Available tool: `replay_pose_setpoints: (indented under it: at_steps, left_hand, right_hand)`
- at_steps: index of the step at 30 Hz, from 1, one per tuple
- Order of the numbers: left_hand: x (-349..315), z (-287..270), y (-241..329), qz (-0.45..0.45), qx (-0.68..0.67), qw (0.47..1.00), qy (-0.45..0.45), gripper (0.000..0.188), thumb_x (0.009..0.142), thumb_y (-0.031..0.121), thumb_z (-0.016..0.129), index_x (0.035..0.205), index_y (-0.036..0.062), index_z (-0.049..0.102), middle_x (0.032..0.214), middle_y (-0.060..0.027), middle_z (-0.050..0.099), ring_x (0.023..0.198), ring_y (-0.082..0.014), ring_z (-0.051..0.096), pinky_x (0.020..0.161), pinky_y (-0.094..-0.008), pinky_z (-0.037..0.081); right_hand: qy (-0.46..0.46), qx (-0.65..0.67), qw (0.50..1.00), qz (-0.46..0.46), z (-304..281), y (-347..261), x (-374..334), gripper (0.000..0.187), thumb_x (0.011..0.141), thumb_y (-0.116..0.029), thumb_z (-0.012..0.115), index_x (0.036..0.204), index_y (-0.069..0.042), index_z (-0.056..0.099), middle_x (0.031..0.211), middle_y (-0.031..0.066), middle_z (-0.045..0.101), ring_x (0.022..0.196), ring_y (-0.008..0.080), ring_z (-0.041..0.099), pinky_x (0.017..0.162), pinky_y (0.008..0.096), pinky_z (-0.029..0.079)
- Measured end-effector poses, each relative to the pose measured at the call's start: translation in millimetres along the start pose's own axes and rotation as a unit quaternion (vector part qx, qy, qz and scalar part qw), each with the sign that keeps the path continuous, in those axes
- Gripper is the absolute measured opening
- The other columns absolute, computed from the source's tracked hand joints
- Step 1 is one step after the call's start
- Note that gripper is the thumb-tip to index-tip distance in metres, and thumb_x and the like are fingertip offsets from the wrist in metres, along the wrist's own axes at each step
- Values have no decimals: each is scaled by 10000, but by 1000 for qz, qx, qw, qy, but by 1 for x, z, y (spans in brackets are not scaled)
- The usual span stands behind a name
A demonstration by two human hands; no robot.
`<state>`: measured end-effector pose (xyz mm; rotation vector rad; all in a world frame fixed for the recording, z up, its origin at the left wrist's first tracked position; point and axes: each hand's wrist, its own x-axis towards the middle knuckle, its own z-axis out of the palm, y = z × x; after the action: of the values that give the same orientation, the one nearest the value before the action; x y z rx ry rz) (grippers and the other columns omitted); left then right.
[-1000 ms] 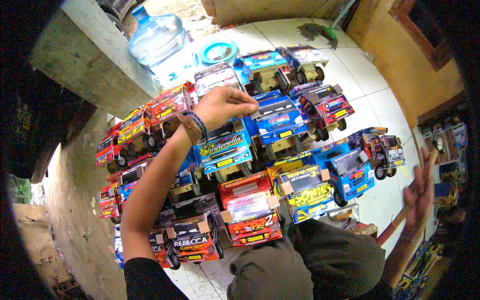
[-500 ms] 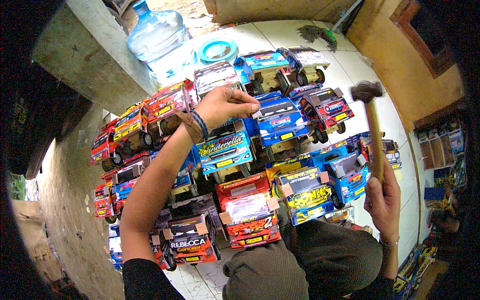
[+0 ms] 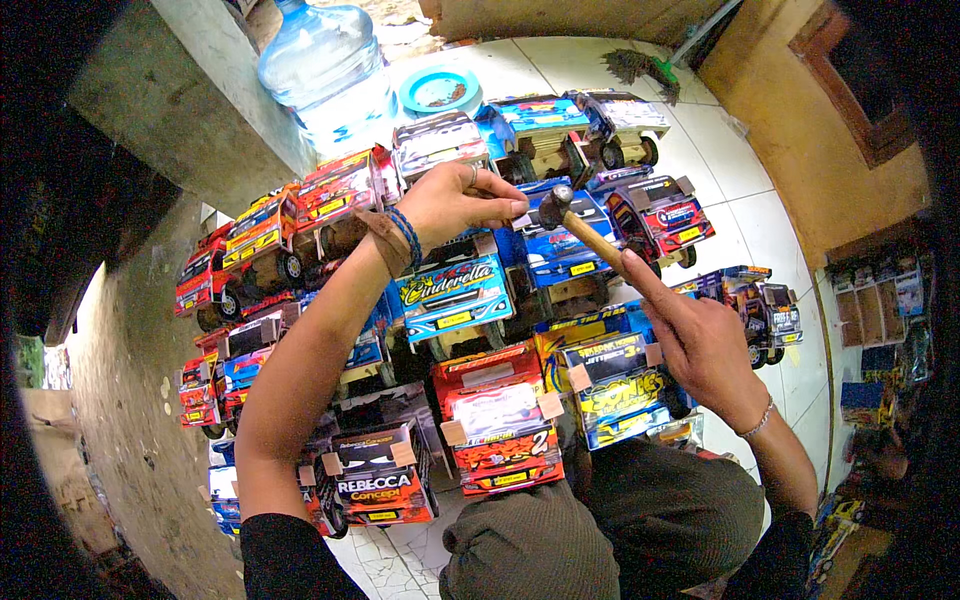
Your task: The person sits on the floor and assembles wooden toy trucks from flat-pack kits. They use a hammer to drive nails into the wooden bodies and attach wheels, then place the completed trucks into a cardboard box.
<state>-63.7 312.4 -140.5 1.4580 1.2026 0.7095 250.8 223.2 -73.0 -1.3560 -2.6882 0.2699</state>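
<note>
My right hand grips a hammer by its wooden handle, index finger stretched along it. The dark metal head is over the upper corner of a blue toy truck, close to my left fingertips. My left hand reaches across with thumb and finger pinched at that corner; what they hold is too small to make out. Below my left wrist stands a light-blue toy truck. Nearer my knees are a red-orange toy truck and a yellow-and-blue one, both with small wooden tabs at their sides.
Several more toy trucks stand in rows on the white tiles, such as an orange one at left. Behind them are a large water bottle, a turquoise plate and a broom head. More toy parts lie at far right.
The hammer has swung from raised at the right down and left to the blue truck's corner. My left hand keeps its pinch there, almost unmoved.
</note>
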Motion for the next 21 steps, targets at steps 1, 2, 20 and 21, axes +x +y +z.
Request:
replay_pose_setpoints:
  at_steps: [1, 2, 20, 21]
  left_hand:
    - [0, 0, 0, -10, 1, 1000, -1, 256, 868, 226, 758, 1021, 20, 745, 921, -56, 734, 836, -100, 661, 789, -256, 530]
    - [-1, 0, 1, -19, 2, 1000, -1, 253, 867, 226, 759, 1017, 22, 746, 921, -55, 734, 835, -101, 660, 789, -256, 529]
    - [-1, 2, 0, 25, 15, 1000, 3, 245, 869, 205, 760, 1036, 26, 742, 891, -21, 719, 784, -73, 634, 738, -230, 514]
    - [-1, 2, 0, 26, 19, 999, 8, 242, 865, 205, 760, 1023, 22, 745, 890, -33, 725, 789, -82, 644, 746, -236, 520]
  right_hand:
    - [5, -6, 1000, 1, 1, 0, 1, 598, 943, -107, 569, 1500, -233, 395, 911, 144, 698, 614, 285, 621, 572, 411, 489]
    - [7, -7, 1000, 0, 3, 0, 2, 597, 940, -107, 571, 1498, -231, 400, 919, 140, 701, 607, 283, 617, 566, 414, 485]
    - [19, -57, 998, -20, 15, 7, -2, 675, 899, -101, 591, 1520, -230, 358, 812, 71, 664, 614, 242, 600, 577, 373, 450]
    - [24, -55, 998, -24, 14, 7, -2, 614, 935, -105, 572, 1510, -212, 383, 862, 78, 697, 620, 241, 606, 576, 367, 438]
